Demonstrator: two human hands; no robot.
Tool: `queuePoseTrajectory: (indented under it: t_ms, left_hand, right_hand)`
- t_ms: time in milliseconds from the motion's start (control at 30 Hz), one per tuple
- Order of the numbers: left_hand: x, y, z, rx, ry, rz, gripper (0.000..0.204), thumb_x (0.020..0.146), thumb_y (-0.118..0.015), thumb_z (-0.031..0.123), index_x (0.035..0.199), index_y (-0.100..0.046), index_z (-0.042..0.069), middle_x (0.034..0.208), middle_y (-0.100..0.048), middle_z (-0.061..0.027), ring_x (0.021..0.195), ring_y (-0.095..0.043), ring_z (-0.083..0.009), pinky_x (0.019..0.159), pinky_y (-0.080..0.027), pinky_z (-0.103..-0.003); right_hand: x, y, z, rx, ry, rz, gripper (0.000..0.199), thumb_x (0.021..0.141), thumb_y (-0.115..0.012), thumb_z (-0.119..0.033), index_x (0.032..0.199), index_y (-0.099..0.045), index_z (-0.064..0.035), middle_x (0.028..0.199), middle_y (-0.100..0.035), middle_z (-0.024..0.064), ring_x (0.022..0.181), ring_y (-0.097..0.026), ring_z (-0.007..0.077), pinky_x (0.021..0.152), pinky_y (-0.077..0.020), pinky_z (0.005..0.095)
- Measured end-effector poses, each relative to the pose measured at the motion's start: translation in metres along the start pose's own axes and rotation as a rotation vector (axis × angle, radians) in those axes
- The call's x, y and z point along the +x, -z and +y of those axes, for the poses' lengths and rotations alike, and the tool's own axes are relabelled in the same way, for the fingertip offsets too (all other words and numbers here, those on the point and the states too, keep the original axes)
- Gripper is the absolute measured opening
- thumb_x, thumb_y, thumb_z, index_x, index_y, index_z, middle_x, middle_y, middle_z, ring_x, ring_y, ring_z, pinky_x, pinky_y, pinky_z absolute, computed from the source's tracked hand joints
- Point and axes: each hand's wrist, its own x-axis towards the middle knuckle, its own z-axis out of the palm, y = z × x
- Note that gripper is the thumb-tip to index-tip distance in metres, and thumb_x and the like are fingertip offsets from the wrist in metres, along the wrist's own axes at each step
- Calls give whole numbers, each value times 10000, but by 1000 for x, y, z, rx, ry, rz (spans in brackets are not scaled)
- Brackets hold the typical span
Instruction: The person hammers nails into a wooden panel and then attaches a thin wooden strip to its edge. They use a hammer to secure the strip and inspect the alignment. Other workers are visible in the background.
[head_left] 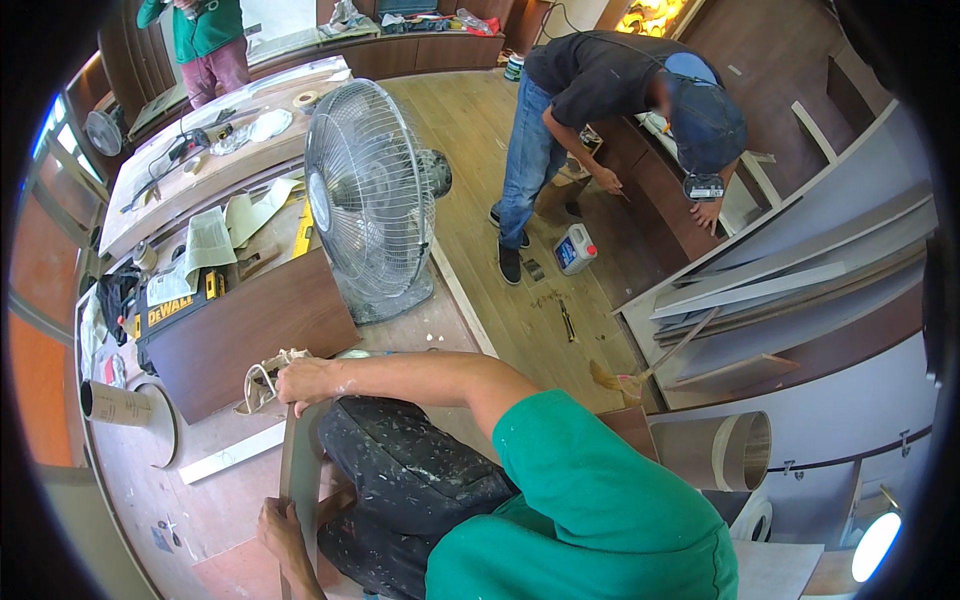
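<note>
My right hand (pixel 306 383) is closed around the far end of a narrow greyish-brown board (pixel 302 455) that stands on edge against my paint-flecked black trousers. Lower down, my left hand (pixel 283 533) has its fingers wrapped on the same board's side. Just beyond my right hand lies a bundle of pale cord or strapping (pixel 262 388). Past it a large dark brown wood panel (pixel 250 330) rests on the worktable, and a white strip (pixel 232 455) lies to the left of the board. The board's near end is partly hidden by my left forearm.
A caged fan (pixel 365 190) stands on the table ahead. Left are a cardboard tube (pixel 115 402), a tool case (pixel 175 310) and papers (pixel 208 250). A co-worker (pixel 620 100) bends over brown panels at right; a jug (pixel 575 249) and broom (pixel 625 383) are on the floor.
</note>
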Motion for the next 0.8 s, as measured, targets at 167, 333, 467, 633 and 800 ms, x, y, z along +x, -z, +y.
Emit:
queuePoseTrajectory:
  t_ms: [167,333,467,633,800]
  left_hand:
    - [6,-5,8,-232,29,19,260,906,-774,196,1028,-682,-15,951,-725,-176,854,-697,-369,769,-535,-461]
    - [35,-15,55,-523,66,-82,271,991,-705,212,1095,-686,-37,971,-722,-205,856,-693,-367,776,-537,-437]
    - [59,-22,97,-503,7,-34,271,1024,-659,213,1106,-687,-44,979,-719,-218,873,-688,-376,801,-532,-439]
    - [77,-51,108,-487,-72,80,289,1031,-640,222,1127,-687,-46,1012,-714,-224,895,-677,-375,821,-522,-440]
    - [97,-54,122,-392,-124,122,273,1016,-670,214,1114,-680,-41,1056,-654,-198,919,-630,-382,809,-506,-457]
  right_hand:
    - [-5,-3,7,66,-33,198,481,676,-913,-477,890,-768,-72,893,-731,153,900,-724,368,785,-578,463]
    - [-22,-14,25,587,-309,38,515,645,-963,-402,965,-773,-47,966,-757,143,921,-730,303,806,-569,408]
    - [-30,-12,35,681,-342,53,532,656,-965,-365,1039,-785,-41,1017,-771,137,941,-731,274,825,-567,396]
    - [-39,-16,42,779,-369,44,522,704,-939,-326,1104,-779,-31,1053,-768,155,965,-718,272,838,-561,393]
    - [-45,-20,40,838,-351,157,482,754,-908,-296,1129,-764,-30,1007,-761,146,934,-703,248,813,-552,392]
